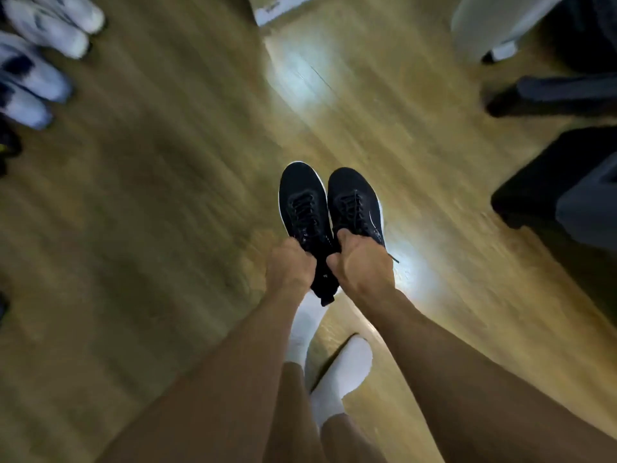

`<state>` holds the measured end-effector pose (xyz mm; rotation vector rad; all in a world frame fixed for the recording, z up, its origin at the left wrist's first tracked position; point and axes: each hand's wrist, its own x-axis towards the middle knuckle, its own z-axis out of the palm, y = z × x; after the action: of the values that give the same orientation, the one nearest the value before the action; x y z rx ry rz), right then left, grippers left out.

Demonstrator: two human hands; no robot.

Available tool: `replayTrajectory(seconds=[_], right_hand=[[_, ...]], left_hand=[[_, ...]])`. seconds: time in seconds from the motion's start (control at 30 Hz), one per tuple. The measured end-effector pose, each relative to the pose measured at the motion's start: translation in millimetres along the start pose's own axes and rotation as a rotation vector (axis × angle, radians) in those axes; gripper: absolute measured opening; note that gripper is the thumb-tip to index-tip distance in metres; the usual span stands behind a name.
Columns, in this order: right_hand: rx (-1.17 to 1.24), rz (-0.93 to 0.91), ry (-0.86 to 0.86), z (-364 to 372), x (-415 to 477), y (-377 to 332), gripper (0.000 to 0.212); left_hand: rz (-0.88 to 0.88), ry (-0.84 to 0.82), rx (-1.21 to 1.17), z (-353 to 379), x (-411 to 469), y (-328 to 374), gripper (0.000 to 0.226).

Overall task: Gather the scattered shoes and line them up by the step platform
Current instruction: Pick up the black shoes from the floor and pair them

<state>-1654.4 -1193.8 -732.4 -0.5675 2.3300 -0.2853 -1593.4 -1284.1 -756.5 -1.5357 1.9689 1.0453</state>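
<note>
Floor: wood floor [150,228] fills the view, blurry, with bright shiny spots near the middle.
Dark things: dark blurry shapes [561,182] sit at 3 o'clock; I cannot tell what they are.
White shoes: four white shoes [40,61] lie close together at 10 o'clock.
Black shoes: left black shoe [302,198] and right black shoe [355,203] are side by side in the middle, toes pointing to 12 o'clock, held above the floor.
Socks: two white socks [337,369] at 6 o'clock.
Hands: left hand [290,267] is closed around the heel of the left black shoe; right hand [362,265] is closed around the heel of the right black shoe.
</note>
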Motion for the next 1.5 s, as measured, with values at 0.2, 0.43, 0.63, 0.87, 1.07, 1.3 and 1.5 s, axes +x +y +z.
replayTrajectory(seconds=[0.2, 0.43, 0.63, 0.87, 1.07, 1.3, 1.5], right_hand=[[-0.187, -0.227, 0.009, -33, -41, -136, 0.016], [-0.322, -0.466, -0.004, -20, -63, -279, 0.014], [-0.396, -0.688, -0.082, 30, -52, -402, 0.015], [-0.419, -0.821, -0.222, 105, -37, -527, 0.014], [-0.444, -0.838, -0.307, 171, -1, -625, 0.014], [-0.465, -0.862, -0.394, 270, 46, -726, 0.013], [-0.523, -0.752, -0.406, 370, 100, -766, 0.013]], left_hand=[[-0.090, 0.118, -0.112, -134, -38, -45, 0.029], [-0.135, 0.247, -0.258, -245, -36, -134, 0.021], [-0.245, 0.291, -0.426, -324, -4, -220, 0.025], [-0.380, 0.320, -0.523, -418, 37, -310, 0.020], [-0.465, 0.300, -0.517, -484, 100, -380, 0.017], [-0.506, 0.270, -0.523, -529, 200, -479, 0.027], [-0.492, 0.167, -0.412, -527, 296, -565, 0.025]])
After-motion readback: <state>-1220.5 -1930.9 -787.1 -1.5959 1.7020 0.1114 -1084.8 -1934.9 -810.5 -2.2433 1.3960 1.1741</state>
